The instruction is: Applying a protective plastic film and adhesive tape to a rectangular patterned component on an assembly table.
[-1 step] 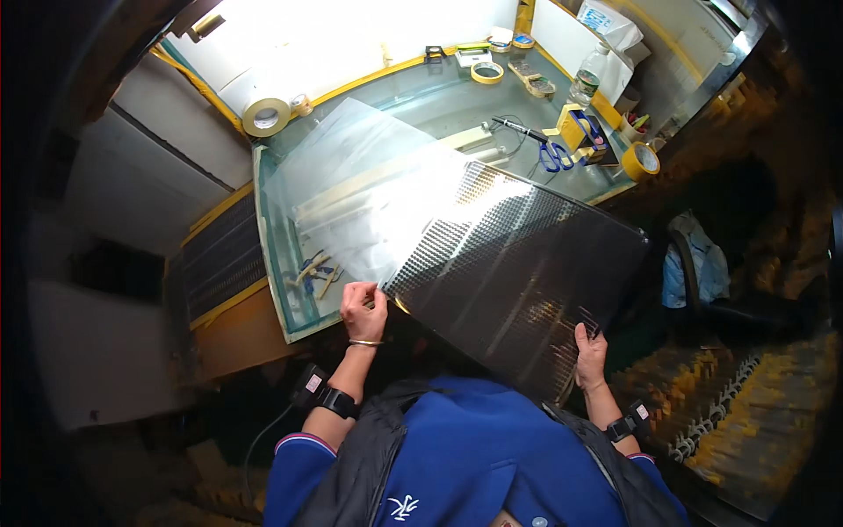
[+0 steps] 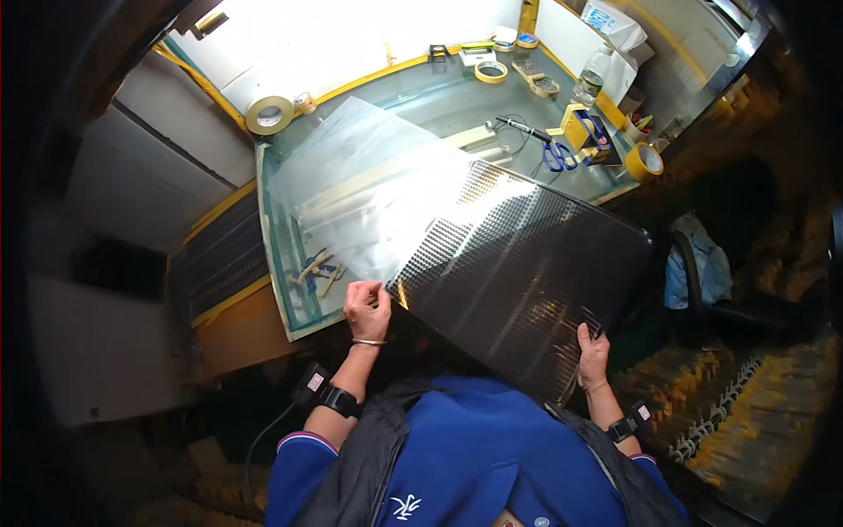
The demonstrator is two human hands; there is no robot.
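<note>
A dark film sheet (image 2: 544, 255) with a fine grid pattern is held at a slant in front of me, overhanging the near edge of the light table. My left hand (image 2: 367, 309) is closed in a pinch at its left corner. A clear plastic sheet (image 2: 338, 149) lies on the glass and meets the dark sheet at that corner; whether the pinch takes in both is hidden. At the near right edge, my right hand (image 2: 593, 353) grips the dark sheet, thumb on top and fingers underneath. Bright light glares off the overlap.
On the glass-topped light table (image 2: 283, 294) lie several small tools (image 2: 318, 270) at left. Farther right are blue-handled scissors (image 2: 558, 156), a pen-like tool (image 2: 522, 127), a yellow tape roll (image 2: 644, 160) and a plastic bottle (image 2: 591, 77). A wide tape roll (image 2: 269, 115) stands back left.
</note>
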